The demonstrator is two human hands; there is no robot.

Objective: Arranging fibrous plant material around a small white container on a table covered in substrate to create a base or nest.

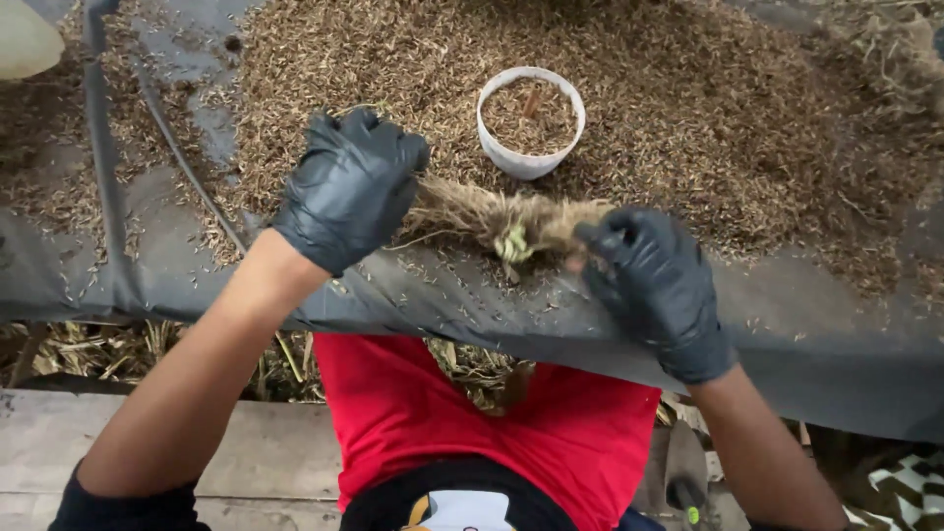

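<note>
Black-gloved, my left hand [349, 187] and right hand [654, 285] are clamping fingers on a dry straw bundle [506, 224] above the dark sheet [806, 334], near the white cup [531, 120]. I'm judging it light, brittle; gripping both ends.

Cup [530, 157] behind root bundle [501, 221]

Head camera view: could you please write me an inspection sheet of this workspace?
Surface: dark plastic sheet covered with a heap of loose brown husks.
Job's things: dry fibrous bundle with a pale green bit, held between both hands.
Clutter: white round tub holding husks, behind the bundle.
Grippers: left hand and right hand, black-gloved, each closed on a bundle end.
Cables: dark hose on the sheet, left.
Surroundings: wooden planks, straw below.
</note>
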